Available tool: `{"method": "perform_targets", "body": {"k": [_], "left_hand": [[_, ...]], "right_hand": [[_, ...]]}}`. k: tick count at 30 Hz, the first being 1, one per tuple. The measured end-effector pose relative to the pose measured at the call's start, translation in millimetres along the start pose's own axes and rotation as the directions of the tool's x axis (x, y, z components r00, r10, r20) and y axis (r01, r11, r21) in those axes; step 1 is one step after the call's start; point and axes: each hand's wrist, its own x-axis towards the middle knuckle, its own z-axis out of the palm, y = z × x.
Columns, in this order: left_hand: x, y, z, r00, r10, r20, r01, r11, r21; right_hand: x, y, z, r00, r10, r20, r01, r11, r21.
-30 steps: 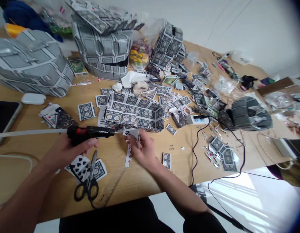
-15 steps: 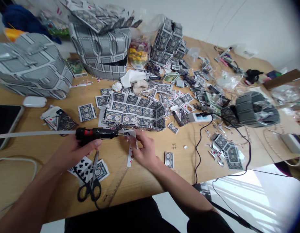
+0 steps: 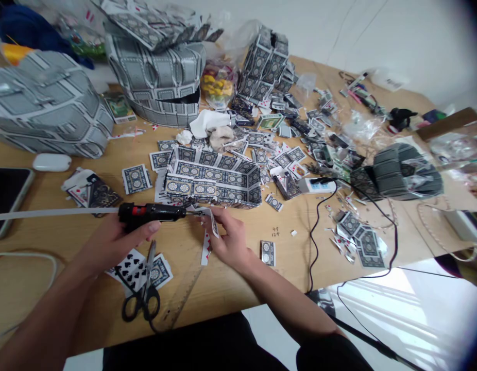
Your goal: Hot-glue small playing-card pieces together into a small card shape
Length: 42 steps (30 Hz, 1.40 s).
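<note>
My left hand (image 3: 126, 233) is wrapped round a black glue gun (image 3: 151, 212), which has a long white glue stick (image 3: 56, 213) running out of its back. The gun's tip points right and meets a folded playing card (image 3: 214, 225). Thumb and fingers of my right hand (image 3: 231, 238) pinch that card. Behind them lies an open box made of patterned cards (image 3: 217, 180). Below the gun, black-handled scissors (image 3: 146, 296) rest over a spades card (image 3: 132, 268). A narrow card strip (image 3: 205, 250) lies by a clear ruler (image 3: 184, 299).
Large card-covered shapes (image 3: 49, 108) stand at the back left. A phone (image 3: 9, 196) and a white case (image 3: 52, 162) lie at the left. A power strip (image 3: 318, 185) with black cords sits right of centre, near scattered cards.
The card in my right hand has tilted, so its face now shows more edge-on at the gun's tip. The whole view has shifted slightly.
</note>
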Motion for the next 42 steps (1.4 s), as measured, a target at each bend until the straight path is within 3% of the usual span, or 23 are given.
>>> {"method": "perform_targets", "body": {"k": [9,25,33,42], "left_hand": [[-0.6,0.5,-0.7,1.000,-0.019,-0.001,0.019,1.000,-0.009],[1.6,15.2,-0.7,0.993,0.114,-0.004,-0.114,0.993,-0.016],[0.1,15.5,-1.8,0.999,0.011,0.047,-0.009,0.999,-0.045],[3.4,17.7,-4.5,0.996,0.008,0.089,-0.003,0.998,-0.058]], "right_hand": [[0.4,-0.4,-0.1,1.000,-0.005,-0.006,0.005,1.000,-0.010],[1.5,-2.3,-1.7,1.000,-0.009,0.003,0.009,1.000,-0.005],[3.8,-5.9,-3.8,1.000,-0.018,0.020,0.019,0.999,-0.043],[6.4,-8.9,-6.2,0.998,-0.047,0.046,0.050,0.995,-0.084]]}}
